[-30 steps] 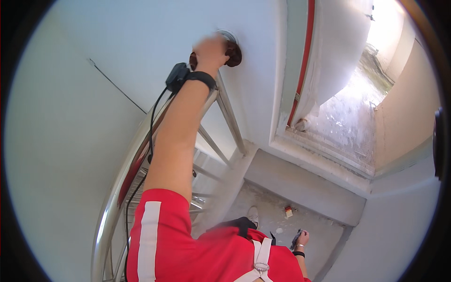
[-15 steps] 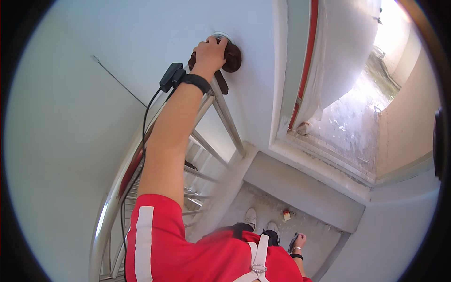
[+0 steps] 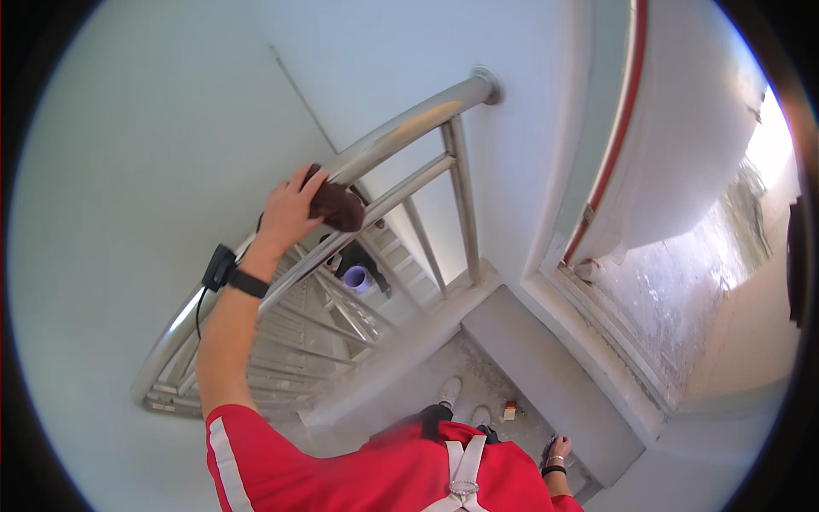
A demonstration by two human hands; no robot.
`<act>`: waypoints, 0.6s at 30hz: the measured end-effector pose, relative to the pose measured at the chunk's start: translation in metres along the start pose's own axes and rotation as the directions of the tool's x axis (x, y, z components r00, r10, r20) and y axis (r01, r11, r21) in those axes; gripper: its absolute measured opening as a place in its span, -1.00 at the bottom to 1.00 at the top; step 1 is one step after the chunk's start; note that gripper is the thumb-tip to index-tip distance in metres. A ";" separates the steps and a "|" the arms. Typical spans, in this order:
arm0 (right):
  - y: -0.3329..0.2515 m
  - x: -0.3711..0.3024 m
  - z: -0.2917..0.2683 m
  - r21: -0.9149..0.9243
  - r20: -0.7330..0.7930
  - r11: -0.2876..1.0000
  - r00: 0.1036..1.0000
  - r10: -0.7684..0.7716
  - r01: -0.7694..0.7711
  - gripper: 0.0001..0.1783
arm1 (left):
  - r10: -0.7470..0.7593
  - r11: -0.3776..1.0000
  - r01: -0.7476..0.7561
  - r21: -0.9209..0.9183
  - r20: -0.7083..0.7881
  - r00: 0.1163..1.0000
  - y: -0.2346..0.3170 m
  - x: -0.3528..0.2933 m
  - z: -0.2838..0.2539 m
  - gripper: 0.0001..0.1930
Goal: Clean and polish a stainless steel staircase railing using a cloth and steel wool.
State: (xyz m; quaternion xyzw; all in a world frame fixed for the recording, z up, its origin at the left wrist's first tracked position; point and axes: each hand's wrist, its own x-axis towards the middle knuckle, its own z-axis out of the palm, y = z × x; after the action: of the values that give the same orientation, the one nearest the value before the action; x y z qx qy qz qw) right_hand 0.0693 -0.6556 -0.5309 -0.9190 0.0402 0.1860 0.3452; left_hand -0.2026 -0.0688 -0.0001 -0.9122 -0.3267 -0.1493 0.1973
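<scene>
Left hand (image 3: 288,213): fingers curled over a brown cloth (image 3: 339,207), pressing it against the top and near side of the metal handrail (image 3: 409,128). Cloth sits partway along the rail, well apart from the round wall mount (image 3: 488,84) at the far end; one bunched part hangs off the side toward the lower rail (image 3: 401,194). Whether the cloth reaches the underside: hidden.

Right hand (image 3: 560,447): low beside the body, fingers closed on a small dark item (image 3: 547,450); too small to identify.

Step in hand, as judged: cloth work along the rail. Notes on doing it well: wrap the cloth fully round the tube, thumb beneath, so that the sides and underside get contact too. Gather the loose bunch into the palm; otherwise it could snag on the lower rail or a post. Even pressure, long strokes following the curve, likely better than short dabs. Keep the cable (image 3: 200,317) at the wrist box (image 3: 219,267) outside the grip. Feet stay planted: the arm reaches far out, and the purple bucket (image 3: 357,278) shows below, beyond the bars.
</scene>
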 end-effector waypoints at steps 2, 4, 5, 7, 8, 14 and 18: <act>-0.009 0.025 0.001 -0.011 0.014 0.999 0.999 -0.036 0.036 -0.79 | -0.062 0.998 0.062 0.033 0.005 0.998 -0.019 -0.050 -0.020 -0.22; -0.026 0.042 0.006 0.089 0.057 0.993 0.995 -0.081 0.075 -0.78 | -0.162 0.983 0.160 0.089 0.009 0.987 -0.035 -0.099 -0.038 -0.17; -0.033 0.048 0.008 0.082 0.079 0.991 0.991 -0.108 0.101 -0.78 | -0.193 0.976 0.191 0.106 0.011 0.981 -0.042 -0.123 -0.046 -0.17; -0.049 0.058 0.010 0.160 0.126 0.974 0.976 -0.179 0.158 -0.78 | -0.322 0.930 0.317 0.186 -0.003 0.947 -0.052 -0.172 -0.059 -0.15; -0.058 0.059 0.013 0.158 0.149 0.970 0.967 -0.207 0.183 -0.78 | -0.351 0.916 0.345 0.205 -0.007 0.936 -0.057 -0.196 -0.066 -0.15; -0.077 0.050 0.009 0.240 0.243 0.942 0.925 -0.292 0.234 -0.79 | -0.621 0.683 0.677 0.273 -0.272 0.735 -0.079 -0.331 -0.070 -0.26; -0.039 0.061 -0.009 0.005 0.249 0.968 0.937 -0.245 0.252 -0.77 | -0.714 0.549 0.828 0.110 -0.452 0.534 -0.048 -0.356 -0.040 -0.32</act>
State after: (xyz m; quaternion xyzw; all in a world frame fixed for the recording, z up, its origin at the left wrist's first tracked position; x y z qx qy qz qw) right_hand 0.1363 -0.6282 -0.5228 -0.8908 -0.1220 0.2545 0.3560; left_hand -0.5037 -0.2448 -0.0950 -0.5815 -0.6776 -0.3301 0.3061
